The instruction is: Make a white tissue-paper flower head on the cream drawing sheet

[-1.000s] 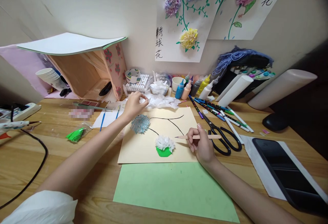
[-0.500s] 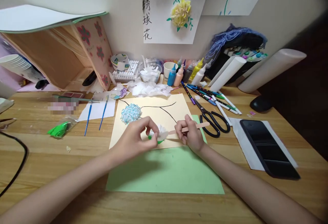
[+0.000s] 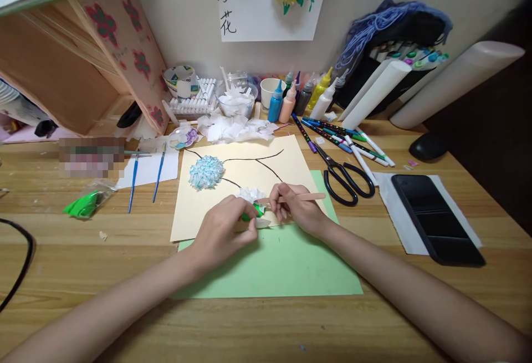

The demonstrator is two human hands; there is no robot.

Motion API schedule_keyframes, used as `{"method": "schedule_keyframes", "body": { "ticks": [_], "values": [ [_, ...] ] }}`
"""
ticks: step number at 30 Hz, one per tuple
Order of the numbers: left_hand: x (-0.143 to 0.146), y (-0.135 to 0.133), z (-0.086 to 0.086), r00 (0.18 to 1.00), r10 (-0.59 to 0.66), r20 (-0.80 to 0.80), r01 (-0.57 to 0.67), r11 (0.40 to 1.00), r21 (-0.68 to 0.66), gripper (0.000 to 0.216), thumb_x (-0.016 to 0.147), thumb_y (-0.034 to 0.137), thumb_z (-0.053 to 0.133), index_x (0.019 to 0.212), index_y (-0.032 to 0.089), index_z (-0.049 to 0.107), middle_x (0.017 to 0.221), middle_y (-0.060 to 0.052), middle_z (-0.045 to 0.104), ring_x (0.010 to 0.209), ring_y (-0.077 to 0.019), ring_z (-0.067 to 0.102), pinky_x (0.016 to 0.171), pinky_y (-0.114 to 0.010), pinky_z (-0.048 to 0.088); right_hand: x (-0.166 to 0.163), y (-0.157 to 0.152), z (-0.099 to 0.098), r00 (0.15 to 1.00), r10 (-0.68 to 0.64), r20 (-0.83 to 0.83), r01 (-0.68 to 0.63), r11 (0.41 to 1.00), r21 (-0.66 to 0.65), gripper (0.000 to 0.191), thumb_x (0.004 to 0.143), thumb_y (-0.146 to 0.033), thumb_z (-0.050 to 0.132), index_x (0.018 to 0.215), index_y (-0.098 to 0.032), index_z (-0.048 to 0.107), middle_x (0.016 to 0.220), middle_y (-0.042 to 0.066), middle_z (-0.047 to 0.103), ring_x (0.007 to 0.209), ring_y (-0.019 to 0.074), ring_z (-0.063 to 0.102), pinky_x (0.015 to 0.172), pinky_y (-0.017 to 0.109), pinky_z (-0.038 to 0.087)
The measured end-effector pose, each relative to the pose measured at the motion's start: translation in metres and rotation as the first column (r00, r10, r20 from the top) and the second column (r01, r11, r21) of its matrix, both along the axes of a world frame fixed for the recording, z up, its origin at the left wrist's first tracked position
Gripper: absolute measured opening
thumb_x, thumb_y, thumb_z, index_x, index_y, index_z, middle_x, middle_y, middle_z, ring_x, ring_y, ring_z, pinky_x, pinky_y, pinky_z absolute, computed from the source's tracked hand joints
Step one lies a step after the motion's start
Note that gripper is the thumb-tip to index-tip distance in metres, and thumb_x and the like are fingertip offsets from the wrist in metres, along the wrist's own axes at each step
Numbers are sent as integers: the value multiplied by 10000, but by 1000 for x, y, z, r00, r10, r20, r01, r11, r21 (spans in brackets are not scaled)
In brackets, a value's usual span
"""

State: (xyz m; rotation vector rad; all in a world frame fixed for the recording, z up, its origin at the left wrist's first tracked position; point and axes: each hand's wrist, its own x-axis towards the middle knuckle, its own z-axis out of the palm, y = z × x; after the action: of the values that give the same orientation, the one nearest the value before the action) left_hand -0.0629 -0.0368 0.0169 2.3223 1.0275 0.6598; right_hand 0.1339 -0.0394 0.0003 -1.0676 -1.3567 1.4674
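A cream paper sheet (image 3: 233,174) with drawn black stems lies on the wooden desk, over a green sheet (image 3: 291,269). A blue-white paper flower (image 3: 206,172) is stuck at its upper left. Lower down sits a white tissue flower (image 3: 250,194) on a green base. My left hand (image 3: 226,230) is closed in a pinch on a small white tissue piece at that flower's lower edge. My right hand (image 3: 297,210) grips a thin wooden stick (image 3: 305,197), whose tip points left into the white flower.
Black scissors (image 3: 347,180) and several markers (image 3: 344,144) lie right of the sheet. A dark phone (image 3: 436,219) rests on white paper. Paint bottles (image 3: 286,102), a tissue pile (image 3: 233,127), two brushes (image 3: 145,174), a green wrapper (image 3: 83,205) and a cardboard box (image 3: 83,58) stand around.
My left hand came back from the tissue pile with a white piece and settled at the white flower. The right hand and stick shifted slightly; the view tilted downward.
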Motion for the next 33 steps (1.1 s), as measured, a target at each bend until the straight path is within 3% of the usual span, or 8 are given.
{"method": "schedule_keyframes", "body": {
  "ticks": [5,10,16,25,33],
  "values": [
    [0,3,-3,998,68,9,-68,993,92,91,763,116,557,787,190,509,835,-3,662,717,-126,551,644,-260,434,1,-1,-1,999,-28,-25,28,999,21,517,894,-564,366,650,-159,575,519,-9,538,471,81,478,470,204,356],
    [0,5,-5,999,40,-18,-34,964,265,101,763,103,564,793,182,508,829,-15,662,743,-138,566,644,-266,446,4,-7,0,991,-112,-78,122,982,141,602,909,-562,301,526,-165,543,436,-15,459,399,79,418,405,219,291],
    [4,8,-4,991,89,-99,-38,903,429,74,767,102,554,775,166,518,796,-37,632,747,-159,571,641,-277,461,4,-10,2,1000,-20,-8,20,993,117,611,904,-569,303,510,-162,531,436,-19,449,371,68,392,383,219,273],
    [8,10,-8,980,132,-150,-51,891,451,31,797,140,529,796,170,526,845,-41,609,784,-161,559,634,-264,447,3,-11,-5,987,-31,156,12,992,124,552,923,-532,314,599,-158,559,493,-18,483,431,72,463,425,204,339],
    [6,8,-6,980,150,-132,-106,951,292,19,849,198,459,846,182,469,791,-39,550,751,-167,515,650,-291,421,-1,-9,0,984,-92,150,78,993,92,567,908,-560,320,558,-165,529,470,-16,486,420,79,476,418,209,348]
  ]
}}
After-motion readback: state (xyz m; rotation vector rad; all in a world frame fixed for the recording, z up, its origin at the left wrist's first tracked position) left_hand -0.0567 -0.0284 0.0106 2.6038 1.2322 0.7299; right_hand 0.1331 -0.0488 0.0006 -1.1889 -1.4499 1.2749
